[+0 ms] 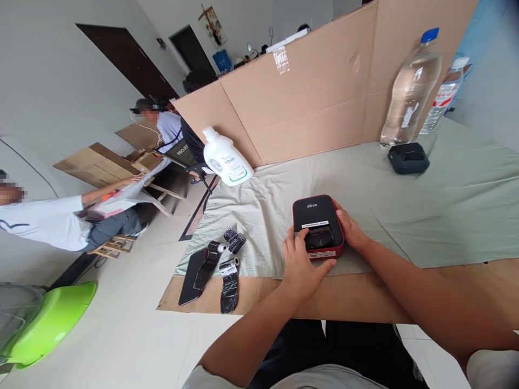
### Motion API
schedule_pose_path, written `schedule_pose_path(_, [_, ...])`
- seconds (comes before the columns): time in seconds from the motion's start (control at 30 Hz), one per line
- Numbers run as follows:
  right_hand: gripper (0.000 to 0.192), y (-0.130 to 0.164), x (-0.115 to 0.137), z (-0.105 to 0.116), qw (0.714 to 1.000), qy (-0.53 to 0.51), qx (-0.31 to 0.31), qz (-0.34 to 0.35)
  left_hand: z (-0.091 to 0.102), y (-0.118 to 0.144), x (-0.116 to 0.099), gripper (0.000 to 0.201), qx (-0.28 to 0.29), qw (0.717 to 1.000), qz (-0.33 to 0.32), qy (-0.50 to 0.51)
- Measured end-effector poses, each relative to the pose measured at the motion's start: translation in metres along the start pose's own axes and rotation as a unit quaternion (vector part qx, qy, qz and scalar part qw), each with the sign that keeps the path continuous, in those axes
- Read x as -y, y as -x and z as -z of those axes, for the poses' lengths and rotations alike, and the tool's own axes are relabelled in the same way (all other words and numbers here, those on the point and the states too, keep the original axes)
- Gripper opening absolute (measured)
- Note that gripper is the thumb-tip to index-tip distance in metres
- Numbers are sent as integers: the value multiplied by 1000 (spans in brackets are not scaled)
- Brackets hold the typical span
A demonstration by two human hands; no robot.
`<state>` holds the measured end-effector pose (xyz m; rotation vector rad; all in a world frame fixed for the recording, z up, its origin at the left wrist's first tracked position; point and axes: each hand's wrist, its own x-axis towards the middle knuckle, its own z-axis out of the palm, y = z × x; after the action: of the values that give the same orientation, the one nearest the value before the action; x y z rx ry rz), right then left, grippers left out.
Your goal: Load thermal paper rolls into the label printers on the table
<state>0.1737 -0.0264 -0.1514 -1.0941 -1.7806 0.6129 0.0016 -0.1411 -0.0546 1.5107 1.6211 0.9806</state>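
Red-edged, black-topped small box device (318,224) lies on the pale green cloth (446,205) near the table's front edge. Left hand (300,265) rests fingers together on its near-left corner; right hand (351,229) cups its right side. Black film strips (219,267) lie well to the left.

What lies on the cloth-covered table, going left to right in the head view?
Black ribbon rolls → white detergent bottle → left hand → red-and-black device → right hand → small black device → smaller water bottle.
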Motion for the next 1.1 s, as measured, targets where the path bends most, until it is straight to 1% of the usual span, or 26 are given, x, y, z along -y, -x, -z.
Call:
schedule_pose_path(0.07, [61,-1,9,7,999,-11,-33,-28,5,-2,6,73,2,999,-27,28])
schedule_pose_path(0.1, [61,0,15,12,998,-9,-60,-35,9,-5,9,66,-3,998,-34,54])
schedule_pose_path(0.13, [61,1,22,16,996,5,-83,-20,13,-10,13,56,-11,996,-32,85])
schedule_pose_path(0.17, [62,2,29,20,995,23,-97,11,17,-17,17,48,-19,993,-19,118])
schedule_pose_path(0.2, [62,4,36,24,993,42,-98,55,22,-24,20,42,-23,988,4,152])
schedule_pose_path(0.27, [59,9,48,29,984,84,-63,145,30,-40,25,36,-16,976,59,209])
schedule_pose_path(0.3, [55,11,53,29,978,103,-39,178,33,-47,27,38,-5,969,82,232])
schedule_pose_path(0.37, [43,14,59,27,967,132,-2,219,38,-58,28,49,28,958,114,262])
schedule_pose_path(0.4, [38,15,60,26,962,144,3,233,39,-62,28,53,43,954,125,269])
schedule_pose_path(0.47, [30,16,61,22,951,163,-5,263,40,-66,26,62,64,952,132,269])
schedule_pose_path(0.53, [27,17,60,20,944,178,-14,278,39,-68,23,72,72,959,117,249])
schedule_pose_path(0.63, [25,18,60,19,945,188,-7,266,37,-73,21,81,94,968,89,216])
schedule_pose_path(0.77, [24,19,59,18,946,189,-9,265,36,-82,22,91,158,948,115,249])
schedule_pose_path(0.93, [22,19,57,17,937,195,-27,290,37,-88,22,106,187,933,138,274])
schedule_pose_path(1.1, [23,19,58,17,947,187,3,260,37,-92,19,113,213,931,126,269])
